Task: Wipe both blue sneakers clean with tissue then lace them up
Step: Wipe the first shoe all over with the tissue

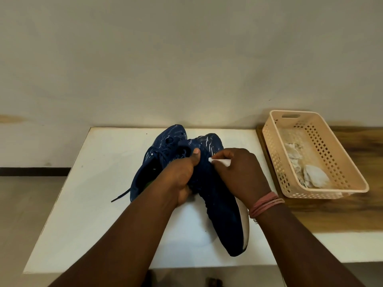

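Observation:
Two blue sneakers lie side by side in the middle of the white table (pixel 89 204). The right sneaker (pixel 223 214) is tipped on its side, its white sole facing right. My left hand (pixel 182 179) grips it at the opening, thumb lying on the upper. My right hand (pixel 240 172) holds a folded white tissue (pixel 219 161) and presses its tip against that sneaker's upper. The left sneaker (pixel 163 148) rests behind my left hand, partly hidden, with one dark lace end (pixel 121 196) trailing onto the table.
A peach plastic basket (pixel 331 154) with crumpled used tissues (pixel 306 170) inside stands at the right on a wooden surface (pixel 323 214). A pale wall rises right behind the table. The floor shows to the left.

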